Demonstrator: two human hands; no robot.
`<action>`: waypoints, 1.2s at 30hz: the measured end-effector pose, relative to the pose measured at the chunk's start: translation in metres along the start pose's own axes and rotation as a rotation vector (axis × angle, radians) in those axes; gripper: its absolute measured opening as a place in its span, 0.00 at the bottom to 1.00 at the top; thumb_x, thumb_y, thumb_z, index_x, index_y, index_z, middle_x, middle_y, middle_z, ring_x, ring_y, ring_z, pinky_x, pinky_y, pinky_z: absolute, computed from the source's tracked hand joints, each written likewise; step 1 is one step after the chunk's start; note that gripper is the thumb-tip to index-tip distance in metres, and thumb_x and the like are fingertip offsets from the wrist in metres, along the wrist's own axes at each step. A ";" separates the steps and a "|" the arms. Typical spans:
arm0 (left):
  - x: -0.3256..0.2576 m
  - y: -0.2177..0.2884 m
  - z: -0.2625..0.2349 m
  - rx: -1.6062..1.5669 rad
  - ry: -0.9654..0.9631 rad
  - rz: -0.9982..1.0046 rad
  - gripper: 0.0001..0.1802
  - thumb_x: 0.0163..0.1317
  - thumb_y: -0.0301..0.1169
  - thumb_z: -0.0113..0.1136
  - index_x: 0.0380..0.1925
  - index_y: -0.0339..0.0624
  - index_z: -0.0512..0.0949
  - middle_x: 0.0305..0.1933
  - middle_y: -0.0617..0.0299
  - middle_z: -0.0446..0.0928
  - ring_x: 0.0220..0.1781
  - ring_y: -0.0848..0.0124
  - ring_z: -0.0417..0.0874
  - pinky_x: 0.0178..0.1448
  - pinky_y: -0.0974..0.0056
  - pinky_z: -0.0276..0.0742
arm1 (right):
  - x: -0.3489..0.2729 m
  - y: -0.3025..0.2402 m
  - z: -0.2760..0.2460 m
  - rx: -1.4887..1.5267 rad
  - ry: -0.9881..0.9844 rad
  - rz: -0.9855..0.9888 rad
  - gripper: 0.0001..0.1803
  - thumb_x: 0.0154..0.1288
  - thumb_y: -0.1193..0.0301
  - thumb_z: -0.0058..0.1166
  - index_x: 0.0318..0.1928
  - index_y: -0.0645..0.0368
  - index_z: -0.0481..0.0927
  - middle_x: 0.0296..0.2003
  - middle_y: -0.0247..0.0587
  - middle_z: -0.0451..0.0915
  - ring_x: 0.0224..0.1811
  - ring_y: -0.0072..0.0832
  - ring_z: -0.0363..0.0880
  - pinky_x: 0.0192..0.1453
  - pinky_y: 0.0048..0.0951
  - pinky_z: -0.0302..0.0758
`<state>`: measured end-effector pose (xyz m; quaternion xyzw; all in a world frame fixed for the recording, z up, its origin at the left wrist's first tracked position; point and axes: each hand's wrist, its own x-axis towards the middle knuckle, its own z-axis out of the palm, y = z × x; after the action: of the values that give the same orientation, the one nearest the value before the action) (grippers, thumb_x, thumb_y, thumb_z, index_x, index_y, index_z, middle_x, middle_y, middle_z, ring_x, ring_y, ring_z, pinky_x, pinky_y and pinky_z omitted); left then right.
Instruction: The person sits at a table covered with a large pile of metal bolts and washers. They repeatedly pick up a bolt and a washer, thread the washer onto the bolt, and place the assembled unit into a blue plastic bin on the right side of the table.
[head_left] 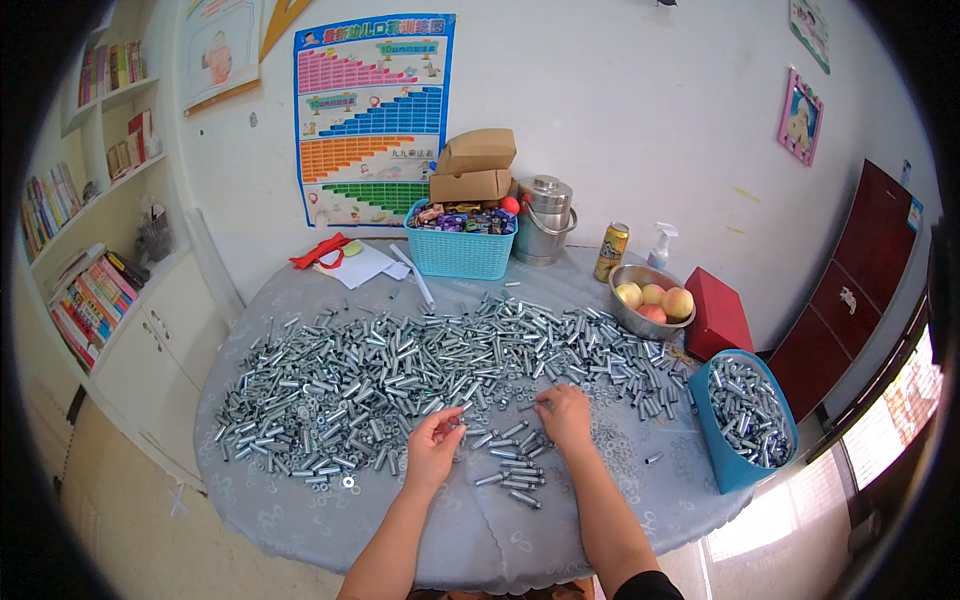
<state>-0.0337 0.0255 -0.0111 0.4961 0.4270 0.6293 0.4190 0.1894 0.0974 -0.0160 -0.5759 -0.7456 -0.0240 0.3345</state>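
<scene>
Little visible of metal piece (pixel 464 407) in left hand (pixel 434 441)

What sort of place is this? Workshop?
Looks more like a room in a home: there's a white bookcase, a colourful wall chart with small cartoon figures, and a metal bowl of fruit.

Table (pixel 300 510): heap of bolts and sleeves (pixel 400 370), middle to left; bolt group (pixel 518 465), near centre. Far side, left to right: papers (pixel 360 266); basket (pixel 460 257) of wrapped sweets (pixel 465 220), carton (pixel 470 186) on top; insulated pail (pixel 543 228); drink can (pixel 611 252); spray bottle (pixel 658 256). Far right: bowl (pixel 638 326) of fruit (pixel 652 295), box (pixel 718 312) to its right. Right edge: bin (pixel 718 445) of fasteners (pixel 748 410). Left of table: bookcase (pixel 130 390).
</scene>
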 end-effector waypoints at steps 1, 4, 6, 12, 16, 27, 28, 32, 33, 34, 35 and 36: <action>0.000 0.000 0.000 0.010 -0.001 0.001 0.16 0.52 0.18 0.58 0.43 0.37 0.76 0.36 0.66 0.73 0.32 0.82 0.71 0.37 0.78 0.69 | 0.000 -0.001 -0.001 0.005 -0.011 0.005 0.07 0.44 0.69 0.61 0.28 0.53 0.81 0.30 0.38 0.77 0.38 0.38 0.73 0.42 0.38 0.68; -0.001 0.000 0.000 0.035 -0.003 0.003 0.16 0.52 0.18 0.58 0.43 0.37 0.75 0.36 0.66 0.73 0.33 0.83 0.71 0.37 0.78 0.69 | 0.002 0.001 -0.001 0.042 0.012 0.073 0.06 0.44 0.69 0.61 0.25 0.54 0.80 0.30 0.38 0.77 0.37 0.38 0.73 0.42 0.37 0.68; -0.001 -0.002 0.000 0.046 0.001 0.005 0.16 0.52 0.18 0.58 0.43 0.37 0.75 0.36 0.66 0.73 0.33 0.83 0.71 0.37 0.78 0.69 | 0.004 0.009 0.003 0.096 0.103 0.184 0.06 0.44 0.69 0.61 0.24 0.55 0.79 0.30 0.38 0.77 0.37 0.38 0.73 0.42 0.37 0.67; -0.001 0.003 0.003 0.009 0.000 -0.005 0.16 0.52 0.17 0.57 0.43 0.37 0.75 0.37 0.65 0.73 0.33 0.83 0.71 0.37 0.78 0.69 | 0.002 0.015 0.002 0.000 0.103 0.059 0.06 0.45 0.69 0.61 0.26 0.54 0.81 0.31 0.38 0.78 0.37 0.37 0.73 0.42 0.37 0.68; -0.001 0.002 0.001 0.028 0.001 -0.005 0.16 0.52 0.17 0.57 0.43 0.37 0.75 0.37 0.65 0.73 0.32 0.83 0.70 0.37 0.79 0.69 | 0.000 0.000 -0.001 -0.052 0.010 0.050 0.07 0.45 0.70 0.61 0.28 0.53 0.82 0.30 0.37 0.79 0.36 0.36 0.74 0.41 0.35 0.69; -0.001 -0.003 0.002 0.021 -0.015 0.003 0.15 0.52 0.17 0.57 0.43 0.36 0.76 0.37 0.66 0.73 0.32 0.83 0.70 0.36 0.79 0.68 | 0.001 0.001 0.008 0.381 -0.154 0.316 0.11 0.49 0.68 0.61 0.36 0.54 0.83 0.24 0.39 0.80 0.25 0.27 0.77 0.33 0.25 0.72; -0.001 -0.004 0.001 0.028 -0.017 0.003 0.16 0.52 0.17 0.57 0.43 0.36 0.76 0.37 0.66 0.73 0.31 0.83 0.70 0.36 0.79 0.68 | 0.002 0.001 0.008 0.360 -0.157 0.301 0.12 0.48 0.68 0.61 0.36 0.54 0.83 0.24 0.39 0.80 0.25 0.27 0.77 0.33 0.26 0.72; -0.001 -0.005 0.001 0.044 -0.023 -0.001 0.16 0.52 0.17 0.57 0.43 0.36 0.76 0.37 0.66 0.73 0.31 0.84 0.70 0.35 0.80 0.68 | 0.003 0.002 0.010 0.296 -0.138 0.214 0.12 0.47 0.69 0.62 0.36 0.53 0.83 0.24 0.39 0.80 0.25 0.28 0.76 0.32 0.26 0.72; -0.001 -0.004 0.001 0.045 -0.023 -0.002 0.16 0.52 0.17 0.57 0.43 0.36 0.76 0.36 0.66 0.73 0.31 0.84 0.70 0.35 0.80 0.68 | 0.003 0.003 0.010 0.284 -0.124 0.186 0.12 0.46 0.70 0.62 0.36 0.53 0.83 0.24 0.39 0.80 0.25 0.28 0.76 0.32 0.27 0.73; -0.002 -0.003 0.002 0.040 -0.021 -0.003 0.16 0.52 0.17 0.57 0.43 0.36 0.76 0.36 0.66 0.73 0.31 0.84 0.70 0.35 0.80 0.68 | 0.003 0.004 0.010 0.270 -0.115 0.164 0.12 0.46 0.70 0.62 0.35 0.53 0.83 0.25 0.39 0.80 0.25 0.29 0.76 0.32 0.28 0.73; -0.002 -0.002 0.002 0.034 -0.020 -0.005 0.16 0.52 0.17 0.57 0.43 0.36 0.76 0.36 0.66 0.73 0.31 0.84 0.70 0.35 0.80 0.68 | 0.002 0.005 0.011 0.256 -0.107 0.141 0.12 0.46 0.71 0.62 0.35 0.53 0.83 0.25 0.40 0.80 0.26 0.30 0.77 0.33 0.29 0.73; -0.002 -0.001 0.002 0.028 -0.018 -0.006 0.16 0.52 0.17 0.57 0.43 0.36 0.76 0.36 0.66 0.73 0.31 0.84 0.70 0.35 0.80 0.68 | 0.003 0.005 0.011 0.242 -0.098 0.119 0.11 0.46 0.71 0.62 0.34 0.53 0.83 0.26 0.40 0.80 0.27 0.31 0.77 0.33 0.29 0.73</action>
<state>-0.0313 0.0245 -0.0123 0.5064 0.4335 0.6174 0.4176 0.1885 0.1059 -0.0248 -0.5752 -0.7228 0.1142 0.3656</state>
